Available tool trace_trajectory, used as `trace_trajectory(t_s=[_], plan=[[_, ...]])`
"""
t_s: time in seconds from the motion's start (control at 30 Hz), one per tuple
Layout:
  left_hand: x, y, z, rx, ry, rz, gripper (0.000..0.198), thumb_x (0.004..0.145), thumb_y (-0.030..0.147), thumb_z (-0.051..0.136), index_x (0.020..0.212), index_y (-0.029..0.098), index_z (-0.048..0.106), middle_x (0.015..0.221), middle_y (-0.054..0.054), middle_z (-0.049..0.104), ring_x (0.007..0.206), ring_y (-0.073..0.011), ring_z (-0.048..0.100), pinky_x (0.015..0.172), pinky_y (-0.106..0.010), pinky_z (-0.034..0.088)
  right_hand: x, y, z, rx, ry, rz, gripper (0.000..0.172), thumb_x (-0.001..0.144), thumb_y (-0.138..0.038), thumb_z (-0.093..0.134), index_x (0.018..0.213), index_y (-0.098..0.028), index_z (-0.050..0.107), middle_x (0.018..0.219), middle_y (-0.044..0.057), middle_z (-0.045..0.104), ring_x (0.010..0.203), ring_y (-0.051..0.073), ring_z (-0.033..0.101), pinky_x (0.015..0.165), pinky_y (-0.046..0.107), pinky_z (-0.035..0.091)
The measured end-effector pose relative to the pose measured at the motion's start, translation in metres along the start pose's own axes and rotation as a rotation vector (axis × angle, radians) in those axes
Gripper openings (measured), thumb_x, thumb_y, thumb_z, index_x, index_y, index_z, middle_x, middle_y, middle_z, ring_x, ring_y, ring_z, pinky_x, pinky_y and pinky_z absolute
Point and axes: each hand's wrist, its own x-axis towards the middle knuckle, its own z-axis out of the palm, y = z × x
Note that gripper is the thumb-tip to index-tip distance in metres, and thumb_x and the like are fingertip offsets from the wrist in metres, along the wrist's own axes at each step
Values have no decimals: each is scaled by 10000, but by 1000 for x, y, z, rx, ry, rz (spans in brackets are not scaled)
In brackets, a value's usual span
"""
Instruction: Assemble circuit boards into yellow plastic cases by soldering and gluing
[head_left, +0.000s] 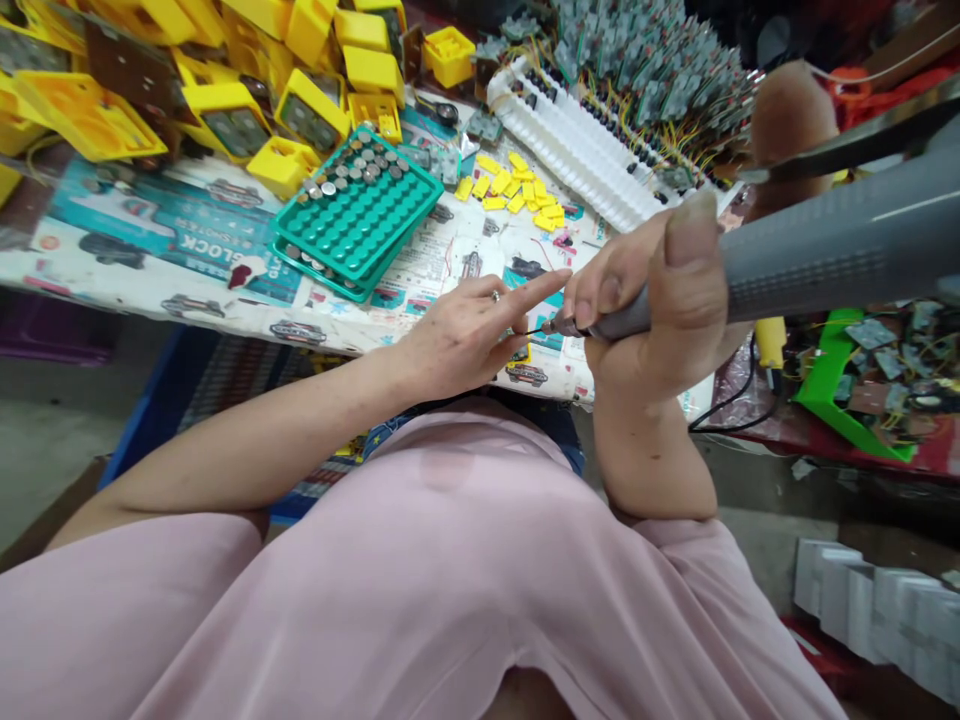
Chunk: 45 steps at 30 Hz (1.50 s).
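Observation:
My right hand (664, 300) is wrapped around a grey electric screwdriver (832, 235), which lies tilted with its thin bit pointing left. The bit's end reaches my left hand (465, 335), near the thumb and fingertips. That hand is closed, index finger stretched forward, over a small yellow-edged part (523, 352) at the table's front edge. Most of this part is hidden under the fingers. Beyond the hands lie several small yellow pieces (517, 185). A green dimpled tray (375, 215) with round metal button cells (367, 165) is to their left.
Yellow housings (300, 110) are heaped at the back left. A white foam rack (577, 140) and wired grey modules (645, 70) stand at the back right. A green bin (844, 390) of parts is at right, near a black cable (739, 400). White boxes (877, 600) sit below.

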Motion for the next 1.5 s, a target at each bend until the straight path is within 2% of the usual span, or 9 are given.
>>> trace_trajectory(t_s=[0.17, 0.27, 0.4, 0.5, 0.6, 0.8, 1.03, 1.2, 1.5], plan=[[-1, 0, 3, -12, -15, -37, 505, 954, 209, 454, 1458, 196, 418, 860, -8, 732, 873, -192, 643, 825, -336, 540, -2, 3, 0, 175, -66, -41, 506, 812, -467, 724, 518, -233, 386, 500, -59, 370, 376, 99, 413, 383, 311, 396], [-3, 0, 3, -26, -5, -84, 501, 959, 228, 468, 1457, 207, 414, 858, -9, 727, 874, -187, 655, 816, -331, 539, -5, 10, -1, 118, -52, -48, 513, 858, -523, 661, 550, -240, 364, 539, -49, 424, 394, 103, 426, 400, 317, 385], [-12, 1, -1, 40, 32, -150, 523, 960, 347, 524, 1449, 197, 418, 1116, -85, 724, 1046, -234, 662, 894, -382, 527, -5, 16, -8, -50, -137, -78, 511, 883, -599, 599, 591, -251, 365, 562, -48, 447, 437, 115, 471, 454, 318, 443], [-22, 2, -2, 104, 27, -159, 444, 937, 412, 575, 1310, 172, 552, 1263, -136, 677, 1153, -280, 639, 962, -423, 511, -2, 18, -12, 82, -34, -94, 457, 840, -505, 699, 587, -249, 417, 538, -59, 403, 405, 104, 450, 394, 290, 391], [-26, 3, 1, 91, -52, -139, 318, 930, 372, 590, 1164, 162, 638, 1195, -121, 713, 1111, -262, 672, 938, -392, 527, 0, 19, -14, 94, 45, -104, 484, 810, -515, 722, 574, -255, 388, 544, -51, 357, 402, 115, 431, 380, 308, 373], [-14, 5, 2, 184, -197, -144, 224, 932, 314, 565, 1072, 186, 684, 1004, -71, 769, 888, -228, 723, 840, -384, 548, -1, 19, -15, -88, 32, -79, 525, 876, -626, 573, 600, -266, 308, 544, -39, 346, 399, 132, 415, 401, 349, 400], [-29, 1, 8, 264, -84, 76, 284, 953, 192, 552, 1223, 192, 639, 1312, -124, 671, 1216, -253, 635, 950, -412, 563, -5, 24, -19, -10, -11, 11, 541, 820, -651, 663, 602, -249, 375, 640, -20, 496, 426, 108, 453, 421, 337, 389], [-38, 2, 8, 384, -35, 175, 334, 947, 172, 570, 1280, 187, 589, 1187, -80, 719, 1120, -212, 661, 988, -395, 541, -4, 43, -25, -158, -128, 20, 512, 889, -753, 448, 725, -270, 492, 703, -5, 529, 489, 119, 500, 495, 359, 459], [-50, 2, 16, 388, 21, 97, 333, 959, 197, 563, 1282, 272, 559, 1290, -25, 675, 1211, -197, 602, 1114, -430, 413, 1, 33, -19, -36, -130, -160, 472, 921, -497, 606, 604, -262, 347, 587, -36, 398, 421, 103, 432, 410, 324, 375]])
